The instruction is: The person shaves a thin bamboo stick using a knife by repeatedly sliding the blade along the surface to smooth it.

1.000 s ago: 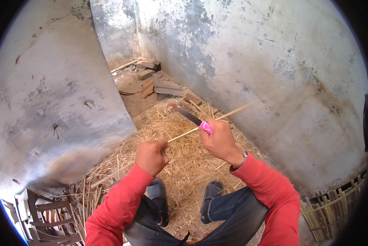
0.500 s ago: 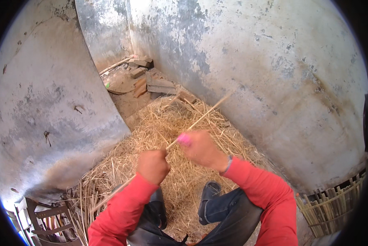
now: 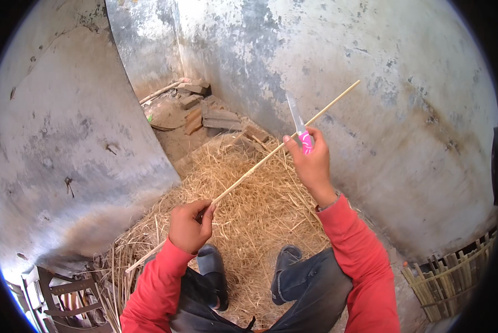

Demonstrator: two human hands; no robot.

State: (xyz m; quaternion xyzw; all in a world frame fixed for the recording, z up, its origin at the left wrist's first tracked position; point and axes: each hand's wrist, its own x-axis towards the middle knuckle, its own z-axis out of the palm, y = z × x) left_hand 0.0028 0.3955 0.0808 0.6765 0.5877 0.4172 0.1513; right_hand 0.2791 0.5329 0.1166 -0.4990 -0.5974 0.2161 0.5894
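A long, thin, pale stick [image 3: 260, 164], like a bamboo strip, runs slantwise from below my left wrist up to the far right. My left hand [image 3: 189, 226] is closed around its lower part, thumb along the top. In my right hand [image 3: 314, 163] is a knife [image 3: 296, 117] with a pink and white handle, its blade pointing up and away. The stick passes beside the knife handle, between my right thumb and fingers. Part of the lower stick is hidden by my left hand and sleeve.
Straw-like shavings [image 3: 249, 222] cover the floor around my dark shoes [image 3: 285, 266]. Bricks [image 3: 221, 119] lie in the far corner between peeling walls [image 3: 371, 127]. Long strips [image 3: 111, 277] and a dark plastic chair [image 3: 74, 294] are at lower left; a slatted basket [image 3: 448, 283] stands at right.
My right hand has moved up and right along the stick, away from my left hand. The left hand has shifted slightly left and down. The knife blade now shows clearly.
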